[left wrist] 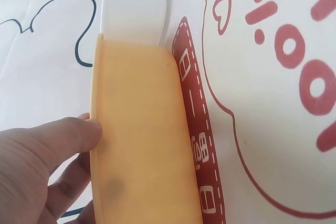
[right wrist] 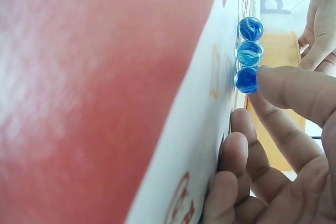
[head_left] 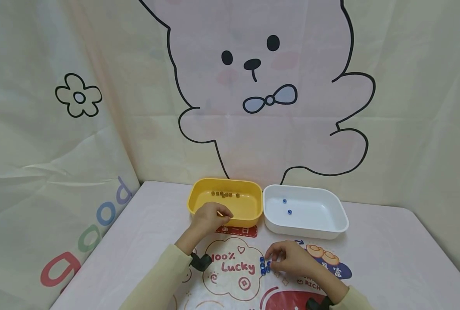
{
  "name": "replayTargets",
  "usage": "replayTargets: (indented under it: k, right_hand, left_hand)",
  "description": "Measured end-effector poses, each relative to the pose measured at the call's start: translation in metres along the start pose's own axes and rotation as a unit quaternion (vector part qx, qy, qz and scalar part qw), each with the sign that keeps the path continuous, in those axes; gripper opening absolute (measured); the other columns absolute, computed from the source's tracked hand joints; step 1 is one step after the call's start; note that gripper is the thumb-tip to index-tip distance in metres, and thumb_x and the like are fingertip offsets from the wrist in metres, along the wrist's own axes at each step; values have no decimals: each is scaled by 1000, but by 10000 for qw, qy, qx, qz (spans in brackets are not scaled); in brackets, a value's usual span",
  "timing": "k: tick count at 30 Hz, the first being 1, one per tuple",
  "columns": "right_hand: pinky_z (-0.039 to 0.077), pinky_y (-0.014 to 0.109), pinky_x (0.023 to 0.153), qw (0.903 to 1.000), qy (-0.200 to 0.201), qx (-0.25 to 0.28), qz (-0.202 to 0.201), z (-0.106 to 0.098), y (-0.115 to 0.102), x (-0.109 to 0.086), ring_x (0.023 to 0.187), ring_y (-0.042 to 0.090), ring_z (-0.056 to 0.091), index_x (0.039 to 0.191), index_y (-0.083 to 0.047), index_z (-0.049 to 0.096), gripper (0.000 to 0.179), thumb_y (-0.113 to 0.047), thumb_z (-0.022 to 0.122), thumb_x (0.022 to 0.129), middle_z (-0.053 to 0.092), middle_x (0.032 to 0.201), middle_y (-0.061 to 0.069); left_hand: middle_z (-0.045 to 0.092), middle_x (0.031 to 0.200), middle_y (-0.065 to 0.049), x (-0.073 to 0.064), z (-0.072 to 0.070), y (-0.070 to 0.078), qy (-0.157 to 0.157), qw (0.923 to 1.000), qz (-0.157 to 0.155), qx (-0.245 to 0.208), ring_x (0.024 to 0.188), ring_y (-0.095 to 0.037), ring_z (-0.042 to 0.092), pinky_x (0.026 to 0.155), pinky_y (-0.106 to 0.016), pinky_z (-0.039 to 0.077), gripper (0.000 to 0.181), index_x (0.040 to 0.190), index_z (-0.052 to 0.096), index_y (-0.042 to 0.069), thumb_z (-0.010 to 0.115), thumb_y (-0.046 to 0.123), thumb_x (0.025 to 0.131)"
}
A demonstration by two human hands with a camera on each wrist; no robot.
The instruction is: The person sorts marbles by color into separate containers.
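My left hand reaches over the near side of the yellow tray, thumb at the rim and fingers inside it, as the tray's wall shows in the left wrist view. Amber-brown marbles lie roughly in a row on that tray's floor. Down on the tablecloth, my right hand pinches a blue marble between thumb and index finger, its other fingers curled low by the cloth. Several blue marbles sit close together at its fingertips, glassy with pale swirls.
A white tray stands right beside the yellow one, holding two blue marbles. Behind both trays hangs a curtain with a bear drawing. The printed tablecloth covers the table.
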State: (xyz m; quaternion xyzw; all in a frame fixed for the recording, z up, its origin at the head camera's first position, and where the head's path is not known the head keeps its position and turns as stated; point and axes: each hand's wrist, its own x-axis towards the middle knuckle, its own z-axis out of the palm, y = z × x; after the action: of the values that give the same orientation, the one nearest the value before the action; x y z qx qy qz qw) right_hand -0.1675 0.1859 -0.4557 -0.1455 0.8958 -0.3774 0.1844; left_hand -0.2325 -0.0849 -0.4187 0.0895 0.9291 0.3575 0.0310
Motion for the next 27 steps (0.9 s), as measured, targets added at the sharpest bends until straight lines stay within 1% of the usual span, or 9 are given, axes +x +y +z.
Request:
replayTargets:
  k: [10,17,27]
  right_hand:
    - [42,23,62,10000,34,-72,2,1,-1,0,72,14,51,92,-24,72,17,-24,78,76,60,79,-6]
    - [41,23,63,9999,40,-137,-40,0,-1,-1,73,13,51,90,-24,72,15,-23,78,76,59,79,-6]
    - [41,24,65,9998,-7,-167,-46,1,1,0,75,14,50,88,-23,73,13,-20,77,76,61,80,-7]
  left_hand:
    - [67,84,8,-1,-1,0,-13,10000,-56,-69,74,-13,55,64,-25,47,4,87,76,23,73,22,85]
    - [67,84,9,0,-1,0,-30,10000,-1,-41,73,-13,55,64,-26,47,4,87,76,23,73,24,85]
    - [67,83,10,2,0,-2,-26,10000,-28,47,73,-13,55,62,-26,47,4,87,76,25,73,26,85]
